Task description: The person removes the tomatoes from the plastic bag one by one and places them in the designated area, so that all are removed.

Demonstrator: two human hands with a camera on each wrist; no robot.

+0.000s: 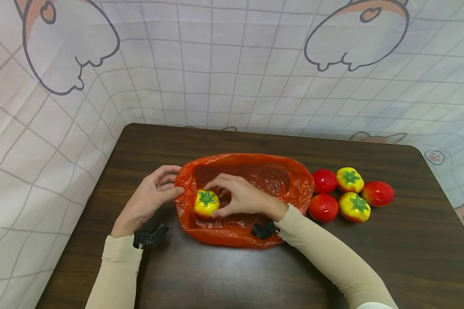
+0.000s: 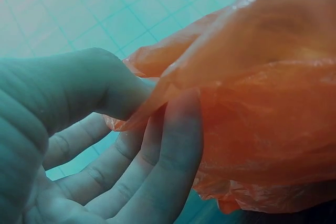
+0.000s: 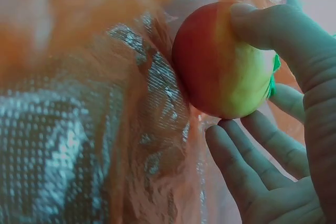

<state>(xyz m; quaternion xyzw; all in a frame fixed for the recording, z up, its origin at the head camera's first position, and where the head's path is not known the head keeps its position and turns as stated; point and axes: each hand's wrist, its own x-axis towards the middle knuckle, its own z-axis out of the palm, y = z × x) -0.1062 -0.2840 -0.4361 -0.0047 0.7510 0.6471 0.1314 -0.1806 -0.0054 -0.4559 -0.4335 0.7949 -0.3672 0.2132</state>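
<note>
An orange-red plastic bag (image 1: 232,238) stands with its mouth spread wide on the table. At its left end my left hand (image 1: 148,195) pinches the rim between thumb and fingers; the left wrist view shows the thin film (image 2: 252,129) caught there. Inside the bag's left part, my right hand (image 1: 244,195) holds a round yellow-and-red fruit (image 1: 206,204) with a green leafy top. The right wrist view has the thumb on one side of this fruit (image 3: 220,61) and the fingers around the other, close to the bag's wall. The bag's bottom is partly hidden by the right hand.
Just right of the bag, several glossy fruits sit in a cluster: red ones (image 1: 323,208) and yellow ones with green tops (image 1: 349,180). The dark wooden table (image 1: 232,274) ends at a white grid-patterned cloth (image 1: 224,86) behind and at the left.
</note>
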